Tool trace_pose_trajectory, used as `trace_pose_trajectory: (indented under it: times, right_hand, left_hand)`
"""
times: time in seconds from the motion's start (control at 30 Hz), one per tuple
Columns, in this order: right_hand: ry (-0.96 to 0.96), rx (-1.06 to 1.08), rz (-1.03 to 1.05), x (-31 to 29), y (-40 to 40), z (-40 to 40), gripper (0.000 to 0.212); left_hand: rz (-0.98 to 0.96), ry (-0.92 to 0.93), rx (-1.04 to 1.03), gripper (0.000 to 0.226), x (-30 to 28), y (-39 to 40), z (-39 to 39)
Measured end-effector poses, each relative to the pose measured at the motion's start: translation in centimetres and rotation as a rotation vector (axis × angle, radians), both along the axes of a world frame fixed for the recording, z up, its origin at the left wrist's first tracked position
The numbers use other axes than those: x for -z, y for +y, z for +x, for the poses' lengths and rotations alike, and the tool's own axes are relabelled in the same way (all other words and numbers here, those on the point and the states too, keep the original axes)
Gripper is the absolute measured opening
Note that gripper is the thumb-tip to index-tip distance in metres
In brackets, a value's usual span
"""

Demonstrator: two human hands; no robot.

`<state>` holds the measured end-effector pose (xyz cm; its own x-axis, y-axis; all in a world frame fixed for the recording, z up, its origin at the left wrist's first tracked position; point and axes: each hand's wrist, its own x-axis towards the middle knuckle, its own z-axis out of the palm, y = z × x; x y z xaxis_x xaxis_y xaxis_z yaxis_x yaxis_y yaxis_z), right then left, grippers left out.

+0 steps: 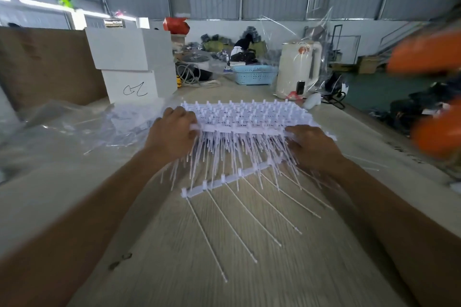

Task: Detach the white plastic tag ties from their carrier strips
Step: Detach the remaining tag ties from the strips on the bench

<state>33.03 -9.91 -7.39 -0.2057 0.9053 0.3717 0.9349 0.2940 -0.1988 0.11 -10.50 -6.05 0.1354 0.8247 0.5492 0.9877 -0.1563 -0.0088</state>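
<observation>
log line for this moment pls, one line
left hand grips stack's left end | right hand grips right end | stack of tie strips on table | one loose strip nearer, ties attached

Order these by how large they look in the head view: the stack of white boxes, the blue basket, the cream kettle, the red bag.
1. Stack of white boxes, clearly the largest.
2. Cream kettle.
3. Blue basket.
4. Red bag, the smallest, but it sits farther back, so its real size is unsure.
</observation>
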Motion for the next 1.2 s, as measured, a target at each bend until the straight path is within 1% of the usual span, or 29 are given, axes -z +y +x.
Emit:
trace_pose_trajectory:
  times: [0.07, 0.17, 0.23, 0.3, 0.37, 0.43, 0.5, 0.57, 0.6, 0.63, 0.67, 0.7, 0.73, 0.8, 0.83, 0.87, 0.9, 0.93, 0.97, 1.0, 1.03, 1.1, 1.17, 1.2]
  right_hand:
    - [0.008, 0.027, -0.008, 0.2, 0.2, 0.2, 0.038]
    - [0.089, 0.063, 0.143, -0.3, 0.5, -0.1, 0.028]
    - [0.125, 0.069, 0.266, -0.9, 0.2, -0.3, 0.031]
    - [0.198, 0.023, 0.393, -1.7, 0.0, -0.2, 0.032]
    - [0.257, -0.02, 0.422, -2.3, 0.1, 0.0, 0.036]
    - [0.202, -0.034, 0.368, -2.3, 0.0, 0.0, 0.038]
    - [0.166, -0.074, 0.332, -2.4, -0.4, -0.5, 0.032]
    - [0.274, -0.201, 0.318, -3.2, -2.0, -1.5, 0.023]
    - [0.341, -0.307, 0.249, -3.8, -3.1, -2.2, 0.021]
    - [0.377, -0.427, 0.131, -4.4, -4.5, -3.1, 0.021]
    - [0.374, -0.554, -0.007, -4.7, -5.9, -4.2, 0.022]
    - [0.335, -0.669, -0.123, -4.5, -7.3, -5.7, 0.02]
    - [0.242, -0.735, -0.168, -3.9, -8.3, -7.0, 0.02]
    - [-0.056, -0.738, -0.079, -2.1, -9.2, -9.6, 0.026]
    - [-0.212, -0.681, -0.011, -1.3, -9.2, -10.6, 0.031]
    - [-0.311, -0.612, 0.034, -0.7, -9.1, -11.1, 0.035]
    - [-0.348, -0.569, 0.061, -0.3, -8.8, -11.3, 0.039]
    - [-0.361, -0.553, 0.08, -0.1, -8.7, -11.4, 0.041]
    - [-0.373, -0.552, 0.096, -0.1, -8.6, -11.4, 0.042]
    - [-0.373, -0.561, 0.118, -0.1, -8.5, -11.3, 0.041]
    - [-0.366, -0.569, 0.14, 0.0, -8.5, -11.1, 0.04]
    - [-0.328, -0.576, 0.147, -0.2, -8.6, -10.9, 0.036]
    - [-0.223, -0.62, 0.052, -0.9, -8.6, -10.4, 0.033]
    - [-0.115, -0.656, -0.046, -1.3, -8.6, -10.1, 0.033]
  left_hand:
    - [0.074, -0.13, 0.054, 0.022, -0.2, -0.1, 0.0]
    - [0.164, -0.3, 0.128, 0.019, -0.9, -0.3, 0.1]
    - [0.221, -0.409, 0.197, 0.019, -1.5, -0.5, 0.1]
    - [0.27, -0.502, 0.232, 0.019, -1.9, -0.8, -0.1]
    - [0.262, -0.542, 0.21, 0.019, -1.8, -1.1, -0.3]
    - [0.198, -0.494, 0.114, 0.016, -1.0, -1.2, -0.5]
    - [0.103, -0.403, 0.043, 0.013, -0.1, -1.1, -0.7]
    - [0.009, -0.347, 0.049, 0.013, 0.4, -1.0, -0.7]
    - [-0.014, -0.326, 0.057, 0.015, 0.5, -1.0, -0.7]
    - [-0.022, -0.308, 0.058, 0.017, 0.6, -0.9, -0.7]
    - [-0.018, -0.297, 0.048, 0.018, 0.6, -0.9, -0.7]
    - [0.002, -0.283, 0.028, 0.017, 0.5, -0.8, -0.7]
    - [0.04, -0.261, 0.012, 0.017, 0.6, -0.8, -0.6]
    - [0.142, -0.222, 0.049, 0.026, 0.5, -0.8, -0.3]
    - [0.157, -0.212, 0.135, 0.03, 0.4, -0.8, -0.2]
    - [0.116, -0.217, 0.248, 0.03, 0.3, -0.9, 0.0]
    - [0.032, -0.226, 0.355, 0.03, 0.3, -1.0, 0.3]
    - [-0.071, -0.215, 0.421, 0.031, 0.6, -1.0, 0.4]
    - [-0.153, -0.169, 0.434, 0.033, 1.0, -1.0, 0.6]
    - [-0.204, -0.102, 0.402, 0.036, 1.4, -1.0, 0.6]
    - [-0.224, -0.057, 0.366, 0.038, 1.9, -0.8, 0.7]
    - [-0.206, -0.065, 0.348, 0.04, 2.1, -0.7, 0.5]
    - [-0.183, -0.101, 0.359, 0.04, 1.9, -0.5, 0.3]
    - [-0.177, -0.109, 0.364, 0.04, 1.9, -0.4, 0.2]
